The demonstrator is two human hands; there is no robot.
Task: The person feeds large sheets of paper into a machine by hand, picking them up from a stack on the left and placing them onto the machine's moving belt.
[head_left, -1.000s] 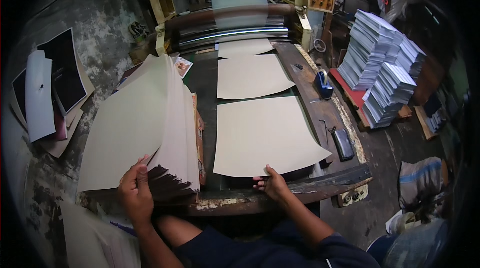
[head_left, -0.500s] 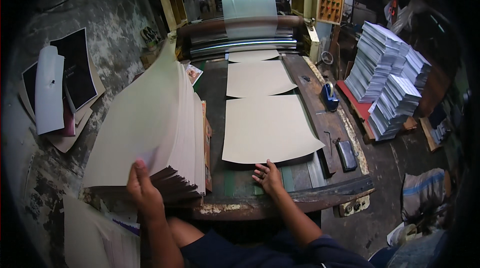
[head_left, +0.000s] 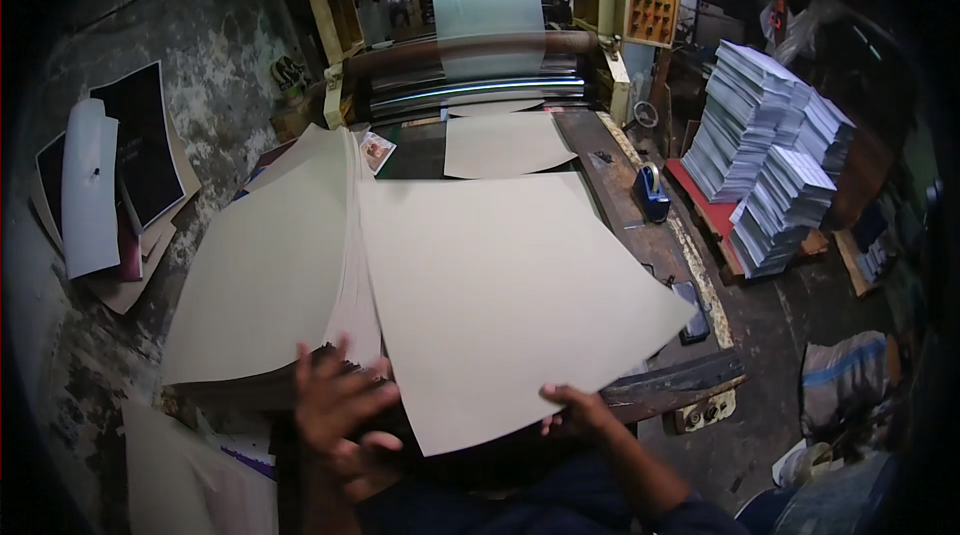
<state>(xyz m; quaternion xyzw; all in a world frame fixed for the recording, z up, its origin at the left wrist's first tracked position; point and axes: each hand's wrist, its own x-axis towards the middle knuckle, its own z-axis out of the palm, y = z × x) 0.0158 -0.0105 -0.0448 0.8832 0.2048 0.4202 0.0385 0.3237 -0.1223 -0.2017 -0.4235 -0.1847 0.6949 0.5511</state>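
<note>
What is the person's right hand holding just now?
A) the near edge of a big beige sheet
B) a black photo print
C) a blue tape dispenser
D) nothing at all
A: the right hand grips the near edge of the big beige sheet, which lies over the machine table; the blue tape dispenser sits untouched farther off.

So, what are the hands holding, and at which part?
Right hand holds the large beige sheet at its near edge; left hand rests on the sheet stack's near edge.

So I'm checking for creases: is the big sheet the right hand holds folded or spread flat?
Spread flat: the large beige sheet shows one unbroken face with no fold line, held at its near edge by the right hand.
</note>
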